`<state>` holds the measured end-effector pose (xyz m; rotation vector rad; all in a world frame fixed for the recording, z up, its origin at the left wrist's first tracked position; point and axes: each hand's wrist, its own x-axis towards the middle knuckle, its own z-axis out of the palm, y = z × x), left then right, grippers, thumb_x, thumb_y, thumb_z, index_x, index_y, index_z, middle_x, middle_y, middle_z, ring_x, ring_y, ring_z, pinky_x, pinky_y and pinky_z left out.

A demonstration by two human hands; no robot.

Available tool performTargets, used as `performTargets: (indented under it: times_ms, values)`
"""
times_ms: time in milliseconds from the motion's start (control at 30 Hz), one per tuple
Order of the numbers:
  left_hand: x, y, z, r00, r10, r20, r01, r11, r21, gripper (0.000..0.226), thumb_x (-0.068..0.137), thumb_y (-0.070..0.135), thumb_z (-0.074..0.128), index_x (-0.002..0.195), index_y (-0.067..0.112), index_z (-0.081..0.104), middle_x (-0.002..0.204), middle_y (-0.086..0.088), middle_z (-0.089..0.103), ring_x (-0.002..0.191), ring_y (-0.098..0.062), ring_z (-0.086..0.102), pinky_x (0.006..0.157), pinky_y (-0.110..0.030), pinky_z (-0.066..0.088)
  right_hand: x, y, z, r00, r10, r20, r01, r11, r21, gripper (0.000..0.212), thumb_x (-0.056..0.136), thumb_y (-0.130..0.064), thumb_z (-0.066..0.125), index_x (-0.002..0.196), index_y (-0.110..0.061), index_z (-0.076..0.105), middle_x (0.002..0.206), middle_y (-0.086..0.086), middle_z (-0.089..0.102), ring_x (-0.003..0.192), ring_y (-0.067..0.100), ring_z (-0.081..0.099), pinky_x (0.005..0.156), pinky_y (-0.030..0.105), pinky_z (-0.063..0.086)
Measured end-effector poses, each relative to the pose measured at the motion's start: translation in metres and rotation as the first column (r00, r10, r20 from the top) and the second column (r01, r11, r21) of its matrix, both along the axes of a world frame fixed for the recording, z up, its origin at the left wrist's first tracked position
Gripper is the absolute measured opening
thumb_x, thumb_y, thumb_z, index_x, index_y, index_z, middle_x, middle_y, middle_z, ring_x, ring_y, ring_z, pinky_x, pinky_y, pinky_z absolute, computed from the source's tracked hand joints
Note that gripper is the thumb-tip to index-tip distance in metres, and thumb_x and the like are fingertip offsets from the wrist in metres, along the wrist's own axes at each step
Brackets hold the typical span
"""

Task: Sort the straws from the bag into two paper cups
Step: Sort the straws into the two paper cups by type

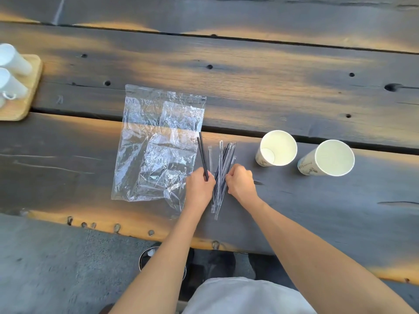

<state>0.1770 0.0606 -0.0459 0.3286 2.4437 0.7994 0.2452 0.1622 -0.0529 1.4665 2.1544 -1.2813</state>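
A clear plastic bag [156,141] lies flat on the dark wooden table [249,87]. Just right of it is a pile of black straws in clear wrappers [223,168]. My left hand [199,186] grips two bare black straws [202,152] that point away from me. My right hand [240,182] rests curled on the right side of the pile, fingers touching the wrapped straws; whether it holds one is unclear. Two empty white paper cups stand to the right: the nearer cup [276,148] and the farther-right cup [328,158].
A wooden tray [27,94] with white cups [11,73] sits at the table's far left edge. Gaps run between the table planks. Below the front edge are grey floor and a round dark bin [147,257].
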Motion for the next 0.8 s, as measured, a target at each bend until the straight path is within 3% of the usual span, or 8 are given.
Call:
performTargets:
  times_ms: [133,233,300,467,567,667,800]
  values:
    - [0.003,0.003,-0.004,0.999,-0.037,0.038,0.038,0.999,-0.036,0.019,0.089,0.015,0.059,0.077,0.0,0.061,0.068,-0.012,0.062,0.066,-0.029,0.055,0.062,-0.038,0.046,-0.002,0.002,-0.006,0.996,0.06,0.072,-0.061,0.998,0.008,0.018,0.093,-0.02,0.054,0.096,-0.003,0.056,0.106,0.026,0.064,0.092,0.041,0.06,0.068,0.033,0.042]
    - [0.005,0.002,-0.007,0.994,-0.092,0.052,0.097,0.99,-0.103,0.007,0.088,0.013,0.064,0.086,0.006,0.061,0.077,-0.008,0.064,0.075,-0.029,0.06,0.066,-0.035,0.05,-0.003,0.004,-0.008,0.991,0.092,0.096,-0.094,0.995,0.013,0.032,0.091,-0.025,0.06,0.108,0.002,0.058,0.11,0.025,0.062,0.099,0.043,0.061,0.07,0.034,0.043]
    - [0.006,0.002,-0.009,0.991,-0.13,0.029,0.133,0.979,-0.152,0.014,0.089,0.015,0.066,0.089,0.008,0.053,0.081,-0.009,0.062,0.077,-0.031,0.061,0.069,-0.042,0.054,-0.003,0.004,-0.007,0.989,0.107,0.103,-0.109,0.994,0.022,0.031,0.09,-0.021,0.059,0.108,0.004,0.057,0.111,0.026,0.061,0.099,0.044,0.061,0.071,0.035,0.045]
    - [-0.003,0.009,-0.011,0.991,-0.13,0.039,0.135,0.964,-0.228,0.026,0.089,0.02,0.07,0.083,0.01,0.047,0.088,-0.013,0.06,0.078,-0.031,0.059,0.068,-0.042,0.051,-0.003,0.006,-0.005,0.987,0.091,0.131,-0.091,0.996,-0.008,0.027,0.09,-0.016,0.054,0.107,0.005,0.054,0.115,0.026,0.056,0.088,0.038,0.053,0.069,0.034,0.043]
    - [-0.007,0.011,-0.012,0.99,-0.121,0.071,0.134,0.962,-0.237,0.025,0.087,0.018,0.069,0.075,0.009,0.048,0.086,-0.015,0.062,0.077,-0.033,0.06,0.066,-0.04,0.051,-0.002,0.01,-0.004,0.989,0.07,0.128,-0.063,0.996,-0.057,0.027,0.091,-0.017,0.049,0.108,0.004,0.053,0.119,0.026,0.054,0.099,0.041,0.056,0.073,0.035,0.045]
    - [-0.01,0.013,-0.011,0.987,-0.114,0.111,0.138,0.961,-0.24,0.021,0.087,0.014,0.066,0.074,0.006,0.052,0.084,-0.016,0.062,0.073,-0.033,0.057,0.066,-0.04,0.051,0.001,0.014,-0.003,0.994,0.039,0.101,-0.029,0.995,-0.098,0.017,0.088,-0.021,0.048,0.092,-0.004,0.049,0.109,0.026,0.061,0.083,0.037,0.063,0.065,0.033,0.049]
    - [-0.011,0.012,-0.011,0.983,-0.111,0.144,0.143,0.961,-0.237,0.015,0.085,0.011,0.064,0.079,-0.002,0.059,0.078,-0.014,0.059,0.067,-0.03,0.051,0.062,-0.039,0.049,0.007,0.017,0.0,0.998,-0.015,0.057,0.022,0.992,-0.126,0.01,0.089,-0.016,0.051,0.088,-0.007,0.048,0.086,0.011,0.057,0.073,0.033,0.061,0.059,0.029,0.045]
